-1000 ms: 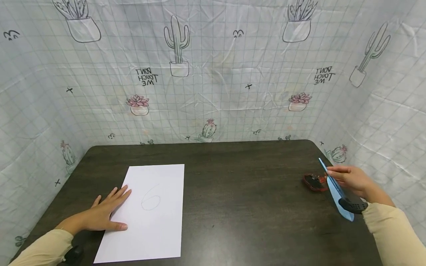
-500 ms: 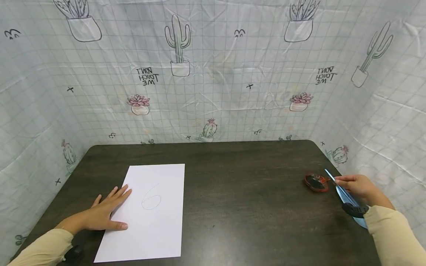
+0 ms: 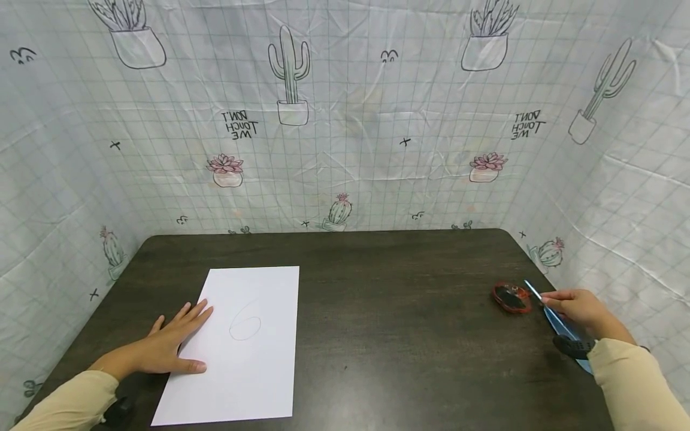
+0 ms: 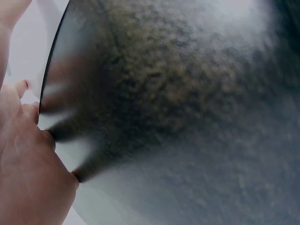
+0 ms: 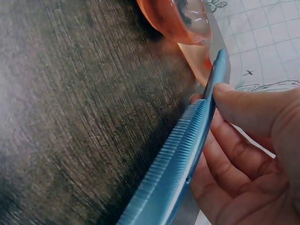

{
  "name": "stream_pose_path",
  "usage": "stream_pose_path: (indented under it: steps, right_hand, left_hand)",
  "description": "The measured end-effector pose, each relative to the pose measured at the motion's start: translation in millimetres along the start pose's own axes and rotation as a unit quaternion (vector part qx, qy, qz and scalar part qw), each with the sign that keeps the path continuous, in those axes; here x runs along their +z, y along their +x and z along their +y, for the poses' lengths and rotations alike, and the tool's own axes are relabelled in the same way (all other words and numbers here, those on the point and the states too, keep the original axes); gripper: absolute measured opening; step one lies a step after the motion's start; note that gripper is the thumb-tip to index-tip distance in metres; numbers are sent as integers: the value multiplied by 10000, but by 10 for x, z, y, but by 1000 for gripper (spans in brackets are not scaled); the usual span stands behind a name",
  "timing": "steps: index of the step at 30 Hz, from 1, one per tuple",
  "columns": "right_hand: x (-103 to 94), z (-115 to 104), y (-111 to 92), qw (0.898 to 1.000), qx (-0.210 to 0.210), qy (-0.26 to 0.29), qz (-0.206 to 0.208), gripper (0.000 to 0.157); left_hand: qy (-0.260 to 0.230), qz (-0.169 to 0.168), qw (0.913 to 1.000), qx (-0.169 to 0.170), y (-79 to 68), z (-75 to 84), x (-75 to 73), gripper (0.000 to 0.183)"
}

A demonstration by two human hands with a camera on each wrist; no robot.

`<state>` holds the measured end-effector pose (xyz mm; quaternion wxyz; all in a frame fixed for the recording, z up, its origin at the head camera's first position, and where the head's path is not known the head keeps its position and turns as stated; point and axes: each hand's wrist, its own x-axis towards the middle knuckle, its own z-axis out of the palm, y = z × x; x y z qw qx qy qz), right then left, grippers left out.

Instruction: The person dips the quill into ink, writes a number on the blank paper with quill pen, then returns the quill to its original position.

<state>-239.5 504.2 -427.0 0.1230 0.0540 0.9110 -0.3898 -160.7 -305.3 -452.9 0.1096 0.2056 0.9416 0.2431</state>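
Note:
A white sheet of paper (image 3: 269, 371) with a pencilled 6 lies on the table's left side. My left hand (image 3: 162, 350) rests on its left edge, fingers spread, thumb on the sheet; its wrist view catches the hand (image 4: 30, 164) at the left. At the far right my right hand (image 3: 584, 311) holds a light blue plastic tool (image 3: 557, 326) with comb-like teeth. In the right wrist view the thumb and fingers pinch the narrow end of the toothed tool (image 5: 173, 178). A red-rimmed, translucent object (image 3: 512, 297) with a dark middle sits beside that hand; its kind is unclear.
The dark wooden table (image 3: 388, 323) stretches between the paper and the red-rimmed object. A white grid cloth (image 3: 366, 120) printed with cacti hangs behind it and along both sides. The right sleeve (image 3: 631, 383) crosses the table's right edge.
My right hand, with the blue toothed tool, has moved slightly right and down, away from the red-rimmed object, which shows more fully. My left hand and the paper have stayed put.

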Motion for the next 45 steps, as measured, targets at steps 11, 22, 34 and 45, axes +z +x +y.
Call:
stream_pose_path:
  steps: [11,22,34,45]
  right_hand:
    - [2,22,0,9997,-105,237,38,42]
    - [-18,29,-30,9990,-42,436,23,41]
    - [-140,-133,-28,9967,-324,744,-46,51]
    - [-267,-609,-33,9968,-780,-171,14,61]
  left_hand:
    - [52,-5,10000,21,12,30,0,103]
    - [-6,5,10000,38,39,-17,23,104]
    - [-227,37,9997,130,26,-32,18,102]
    - [-180,18,9997,169,26,-42,-5,101]
